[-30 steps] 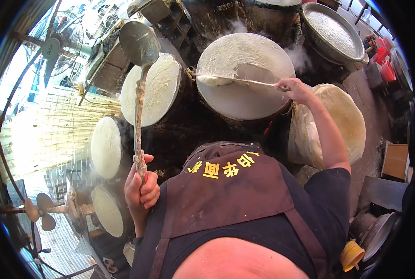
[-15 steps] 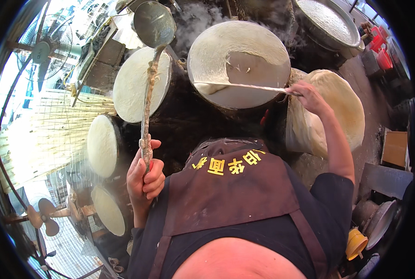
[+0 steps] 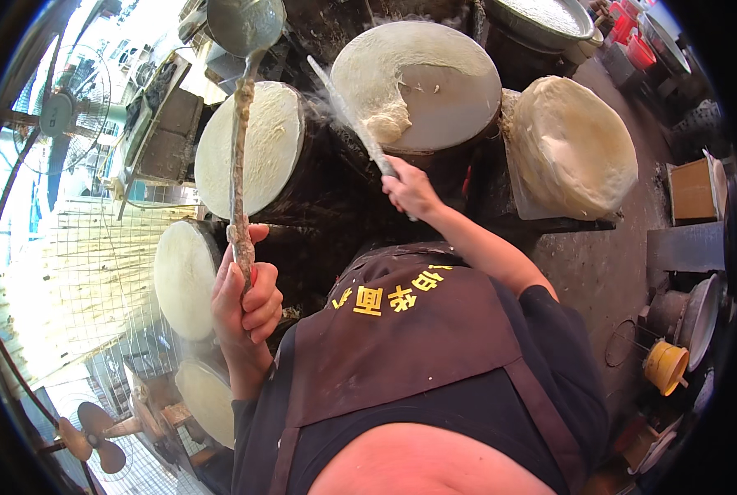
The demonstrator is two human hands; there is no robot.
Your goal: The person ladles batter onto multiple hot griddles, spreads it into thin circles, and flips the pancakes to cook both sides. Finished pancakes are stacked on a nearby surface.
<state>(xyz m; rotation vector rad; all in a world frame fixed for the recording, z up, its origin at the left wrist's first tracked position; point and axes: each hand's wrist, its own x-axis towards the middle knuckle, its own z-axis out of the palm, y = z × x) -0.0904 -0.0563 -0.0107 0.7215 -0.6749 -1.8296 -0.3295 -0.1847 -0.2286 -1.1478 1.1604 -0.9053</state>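
My left hand (image 3: pixel 249 301) is wrapped round the batter-crusted handle of a long ladle (image 3: pixel 242 157), held upright with its bowl at the far end. My right hand (image 3: pixel 410 190) grips a long thin spatula (image 3: pixel 344 107), which slants up and left beside the near left edge of a round griddle (image 3: pixel 451 111). On that griddle a pale batter sheet (image 3: pixel 368 62) covers the far and left parts. Folded or bunched batter (image 3: pixel 387 124) lies at its near left, and the rest of the surface is bare. To the right, thin cooked sheets (image 3: pixel 579 148) lie in a round pile with drooping edges.
More round griddles with pale sheets, one (image 3: pixel 249 153) left of centre and another (image 3: pixel 185 276) nearer, line my left. A large metal basin (image 3: pixel 542 21) of white batter stands at the far right. Fans (image 3: pixel 57 114) stand at the left; a yellow bucket (image 3: pixel 666 365) is at the right.
My right hand has swung left and nearer from the griddle's right side, turning the spatula from sideways to slanting away. Batter is now bunched at the griddle's near left. The ladle has shifted slightly left.
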